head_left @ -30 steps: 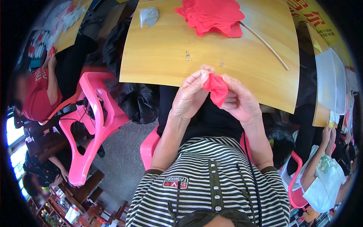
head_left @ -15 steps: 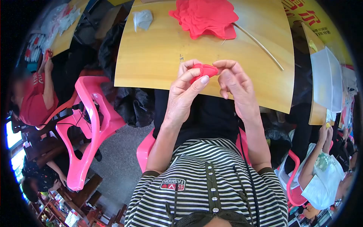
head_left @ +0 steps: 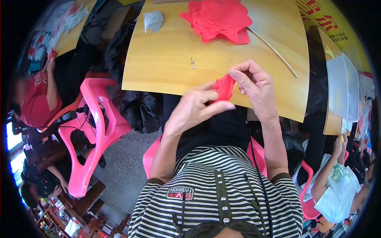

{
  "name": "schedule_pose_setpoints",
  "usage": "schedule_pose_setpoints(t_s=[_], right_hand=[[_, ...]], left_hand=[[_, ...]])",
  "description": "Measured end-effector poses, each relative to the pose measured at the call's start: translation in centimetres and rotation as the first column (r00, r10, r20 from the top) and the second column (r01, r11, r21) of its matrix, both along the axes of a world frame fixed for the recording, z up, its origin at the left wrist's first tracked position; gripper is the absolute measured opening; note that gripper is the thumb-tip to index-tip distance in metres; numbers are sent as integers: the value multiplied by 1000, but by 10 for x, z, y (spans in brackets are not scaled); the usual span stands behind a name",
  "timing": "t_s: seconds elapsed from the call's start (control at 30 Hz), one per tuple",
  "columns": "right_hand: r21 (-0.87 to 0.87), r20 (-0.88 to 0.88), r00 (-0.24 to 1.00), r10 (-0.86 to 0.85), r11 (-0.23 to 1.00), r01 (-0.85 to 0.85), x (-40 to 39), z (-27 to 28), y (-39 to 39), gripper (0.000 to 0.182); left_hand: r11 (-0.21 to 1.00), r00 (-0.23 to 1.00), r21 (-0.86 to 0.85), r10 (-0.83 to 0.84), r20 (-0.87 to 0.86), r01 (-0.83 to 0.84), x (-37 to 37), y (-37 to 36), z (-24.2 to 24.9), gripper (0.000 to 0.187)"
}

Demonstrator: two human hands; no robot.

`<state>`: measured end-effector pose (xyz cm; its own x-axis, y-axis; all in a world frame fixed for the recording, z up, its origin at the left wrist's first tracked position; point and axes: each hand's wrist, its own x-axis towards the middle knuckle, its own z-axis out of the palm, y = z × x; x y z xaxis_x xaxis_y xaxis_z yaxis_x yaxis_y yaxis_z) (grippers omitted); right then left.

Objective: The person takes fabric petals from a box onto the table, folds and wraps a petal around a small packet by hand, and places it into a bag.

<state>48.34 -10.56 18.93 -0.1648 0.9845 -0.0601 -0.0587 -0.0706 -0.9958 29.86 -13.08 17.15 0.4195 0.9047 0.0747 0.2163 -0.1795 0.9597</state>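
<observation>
A small bundle of red petal-like sheets [head_left: 225, 88], fabric or paper, is between my two hands above the table's near edge. My left hand [head_left: 194, 107], slightly blurred, has its fingers closed round the lower left side of the bundle, thumb stretched out beneath it. With thumb and index finger, my right hand [head_left: 256, 85] pinches the bundle's upper right tip; its other fingers are curled. Farther up the table lies a stack of larger red petal-shaped sheets [head_left: 218, 20]. A thin tan stick [head_left: 274, 49] pokes out from beside that stack towards the right.
The wooden table [head_left: 158, 67] also carries a small whitish plastic bag [head_left: 153, 20]. A pink plastic chair [head_left: 97, 131] stands on the left. At side tables sit a person in red [head_left: 39, 99] and a person in a light top [head_left: 337, 186], near a translucent bin [head_left: 343, 87].
The red bundle has turned from lying sideways to more upright and shifted slightly right and down. My right hand, earlier beside it with loose fingers, now pinches its tip.
</observation>
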Motion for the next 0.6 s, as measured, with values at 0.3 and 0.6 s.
schedule_pose_setpoints(t_s=[0.3, 0.6], right_hand=[[-28, -224, 975, 6, 1000, -13, 6, 3, -3, 12], [103, -154, 982, 105, 991, -90, 14, 3, 0, 10]], left_hand=[[927, 887, 126, 290, 359, -353, 3, -8, 10, 31], [457, 326, -431, 293, 899, 778, 26, -8, -16, 62]])
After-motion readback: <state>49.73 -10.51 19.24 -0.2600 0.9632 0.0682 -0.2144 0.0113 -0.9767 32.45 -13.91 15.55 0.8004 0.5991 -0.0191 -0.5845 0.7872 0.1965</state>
